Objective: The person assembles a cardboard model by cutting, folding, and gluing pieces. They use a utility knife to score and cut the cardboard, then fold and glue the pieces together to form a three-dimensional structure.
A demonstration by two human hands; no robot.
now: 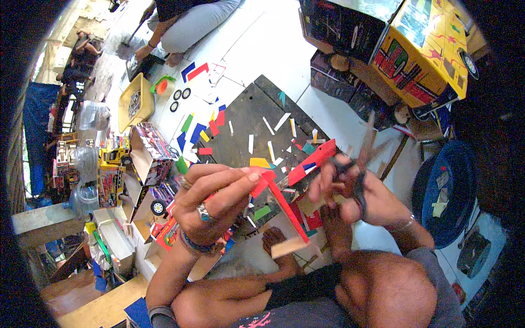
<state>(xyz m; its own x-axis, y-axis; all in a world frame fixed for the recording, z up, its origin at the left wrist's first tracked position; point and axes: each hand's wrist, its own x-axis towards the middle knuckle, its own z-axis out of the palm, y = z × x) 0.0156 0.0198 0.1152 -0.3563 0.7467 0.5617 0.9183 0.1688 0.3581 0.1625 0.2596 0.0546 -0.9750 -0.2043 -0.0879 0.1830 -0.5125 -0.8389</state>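
Note:
My left hand (210, 205), with a ring and a dark bracelet, pinches a red piece of sheet (263, 179) between thumb and fingers. A long, narrow red strip (288, 210) slants down from beside that piece; I cannot tell whether they are joined. Pale wood (290, 247) shows at the strip's lower end. My right hand (358, 191) is closed round the dark handles of a pair of scissors (367, 150), whose blades point up and away, smeared by motion. Beyond the fingers lies a wider red strip (311, 163) with a blue and white patch.
Coloured offcuts (262, 210) litter a dark board (235, 139). Small wheels (180, 98) and a yellow tub (135, 101) stand farther left. Toy trucks and boxes (147, 156) crowd the left. A large yellow toy vehicle (418, 54) and a blue basin (445, 191) are right. Another person (191, 33) sits ahead.

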